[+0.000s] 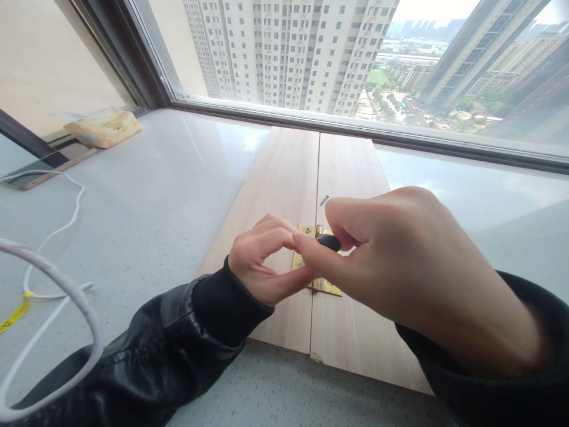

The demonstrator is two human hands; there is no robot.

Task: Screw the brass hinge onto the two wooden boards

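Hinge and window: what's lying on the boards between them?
One small screw, on the right board beyond the hinge; the head view shows it.

My sleeves (155, 350): black. Hinge (329, 287): brass-yellow. Boards (275, 184): pale beige, fine wood grain. Tabletop (151, 196): light grey, darker speckles. Cable (80, 296): white; its tag (15, 313): yellow. Packet (104, 127): cream and yellow. Tool end (329, 242): black.

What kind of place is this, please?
Probably a window counter in a high-rise flat: a speckled stone-like counter, a window frame, and tall buildings seen from high up.
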